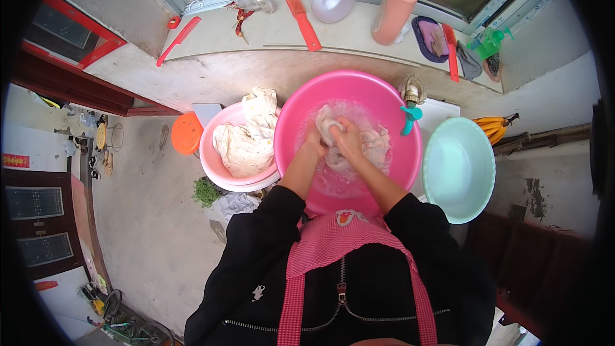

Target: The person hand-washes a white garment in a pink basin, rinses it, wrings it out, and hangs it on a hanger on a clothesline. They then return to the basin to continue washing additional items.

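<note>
A large pink plastic basin (347, 80) stands in front of me with sudsy water in it. A wet, pale cloth (376, 143) lies partly in that water. My left hand (314, 137) grips the cloth from its left side. On the other side my right hand (347, 137) is closed around a bunched part of the same cloth, just above the suds. Some of the fingers are hidden behind the fabric.
At left, a lighter pink basin (207, 157) holds patterned cream fabric (244, 146), beside an orange stool (187, 133). A tap with a teal handle (411, 114) overhangs the large basin's right rim. Farther right is a mint-green basin (459, 170). Brushes and bottles line the ledge (346, 41).
</note>
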A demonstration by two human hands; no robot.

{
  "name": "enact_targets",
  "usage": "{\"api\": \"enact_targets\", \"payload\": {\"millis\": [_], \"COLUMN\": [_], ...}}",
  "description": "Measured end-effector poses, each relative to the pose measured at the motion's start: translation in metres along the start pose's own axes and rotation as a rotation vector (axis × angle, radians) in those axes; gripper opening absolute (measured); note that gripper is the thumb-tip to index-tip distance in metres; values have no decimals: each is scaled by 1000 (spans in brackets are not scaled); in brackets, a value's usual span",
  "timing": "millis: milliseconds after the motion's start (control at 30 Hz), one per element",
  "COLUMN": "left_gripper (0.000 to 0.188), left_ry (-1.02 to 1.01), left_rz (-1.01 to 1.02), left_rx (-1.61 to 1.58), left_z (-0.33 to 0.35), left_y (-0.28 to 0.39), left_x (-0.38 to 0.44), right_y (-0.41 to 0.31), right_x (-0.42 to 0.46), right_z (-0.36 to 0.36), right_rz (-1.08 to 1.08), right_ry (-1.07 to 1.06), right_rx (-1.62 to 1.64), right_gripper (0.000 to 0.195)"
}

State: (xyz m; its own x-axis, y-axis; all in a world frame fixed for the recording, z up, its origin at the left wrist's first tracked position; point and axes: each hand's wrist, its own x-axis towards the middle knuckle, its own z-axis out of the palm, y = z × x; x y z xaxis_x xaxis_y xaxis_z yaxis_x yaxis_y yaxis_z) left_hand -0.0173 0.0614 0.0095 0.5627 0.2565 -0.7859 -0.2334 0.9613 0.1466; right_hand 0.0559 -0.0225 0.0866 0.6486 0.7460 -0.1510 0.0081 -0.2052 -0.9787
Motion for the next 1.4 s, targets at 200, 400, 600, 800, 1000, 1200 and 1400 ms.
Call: {"api": "enact_targets", "payload": {"millis": [200,400,600,800,1000,1200,1400], "left_gripper": [59,52,43,48,58,49,39], "left_ry": [-149,-317,-207,-37,184,-372,-417], "left_rz": [-107,2,92,371,471,305,418], "left_rx": [44,303,368,1155,1759,1156,1063], "left_z": [13,-7,45,-11,-13,-14,8], "left_y": [-8,-60,5,34,-24,-23,-25], "left_x": [-23,-9,-65,-3,13,-33,-138], "right_y": [-26,-3,55,75,73,41,-14], "right_x": [-51,-2,14,2,-9,-14,-48], "right_z": [10,-18,-105,-123,-97,-121,-128], "right_rz": [-155,74,96,-95,-66,301,221], "right_ry": [-52,259,211,-36,41,-266,-200], "right_rx": [-151,-369,-296,-669,-730,336,1063], "right_gripper": [15,21,45,85,81,75,77]}}
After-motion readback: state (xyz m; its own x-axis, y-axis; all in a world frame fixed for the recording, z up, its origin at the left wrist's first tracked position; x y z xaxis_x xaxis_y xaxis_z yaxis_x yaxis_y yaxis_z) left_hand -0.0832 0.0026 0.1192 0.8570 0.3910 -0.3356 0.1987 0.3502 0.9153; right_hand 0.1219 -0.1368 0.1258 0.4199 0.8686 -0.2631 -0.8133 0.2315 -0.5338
